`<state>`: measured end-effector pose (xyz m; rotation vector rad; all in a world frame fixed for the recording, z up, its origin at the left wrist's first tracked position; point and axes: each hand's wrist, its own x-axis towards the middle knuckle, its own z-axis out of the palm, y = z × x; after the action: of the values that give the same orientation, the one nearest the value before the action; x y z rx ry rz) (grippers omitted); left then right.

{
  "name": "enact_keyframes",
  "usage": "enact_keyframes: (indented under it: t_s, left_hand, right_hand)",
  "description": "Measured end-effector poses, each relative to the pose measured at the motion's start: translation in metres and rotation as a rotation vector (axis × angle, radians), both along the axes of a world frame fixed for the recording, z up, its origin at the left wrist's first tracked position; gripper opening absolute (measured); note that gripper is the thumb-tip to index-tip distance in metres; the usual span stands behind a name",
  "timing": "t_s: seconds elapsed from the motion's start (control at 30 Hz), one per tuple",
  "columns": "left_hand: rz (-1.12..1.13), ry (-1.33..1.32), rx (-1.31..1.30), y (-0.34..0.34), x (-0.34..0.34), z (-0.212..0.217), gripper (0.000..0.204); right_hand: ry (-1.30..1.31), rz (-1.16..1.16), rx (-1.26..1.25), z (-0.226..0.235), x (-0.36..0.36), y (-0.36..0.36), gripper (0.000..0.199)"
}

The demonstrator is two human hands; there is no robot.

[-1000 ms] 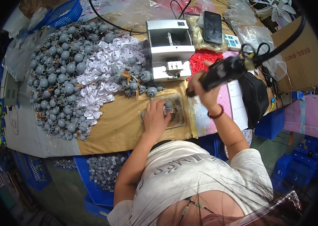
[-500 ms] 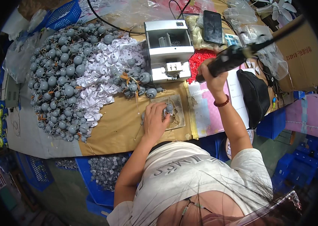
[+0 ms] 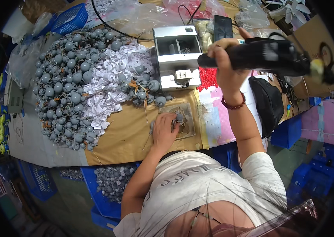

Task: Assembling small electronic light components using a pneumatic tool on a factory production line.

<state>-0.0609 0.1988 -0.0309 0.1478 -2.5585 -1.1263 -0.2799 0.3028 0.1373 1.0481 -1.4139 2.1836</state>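
Note:
My right hand [image 3: 230,67] is wrapped round a black electric screwdriver [image 3: 263,56], raised over the right part of the table and lying almost level. Low at the table's front, my left hand [image 3: 163,130] curls its fingers on a small grey ball-shaped part [image 3: 179,117] with wires. That part lies on a flat square board [image 3: 189,128]; the fingers partly cover it. Just behind the board stands a white and grey screw feeder [image 3: 178,57] with an open top. More grey ball parts [image 3: 70,73] with wires are heaped to the left, beside a pile of white plastic pieces [image 3: 105,85].
Red small pieces [image 3: 208,79] lie right of the feeder. A black pouch [image 3: 267,104] rests on the right side, and a phone [image 3: 223,27] lies at the back. A blue basket [image 3: 70,19] stands far left. A blue bin [image 3: 115,183] of grey parts is below the table edge.
My right hand has lifted the electric screwdriver toward the camera and swung it to lie more level. My left hand stays on the grey part; the view has shifted slightly.

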Motion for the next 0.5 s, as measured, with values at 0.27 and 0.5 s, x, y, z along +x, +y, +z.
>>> enact_keyframes:
  t_s: [0.27,0.5]
  left_hand:
    - [-0.015,0.047,-0.028,0.000,-0.003,0.000,0.037]
    - [-0.025,0.044,-0.026,-0.002,-0.003,0.000,0.037]
  right_hand:
    - [-0.737,-0.207,0.444,-0.110,0.000,0.060,0.041]
    - [-0.239,-0.462,0.629,-0.134,0.033,0.067,0.048]
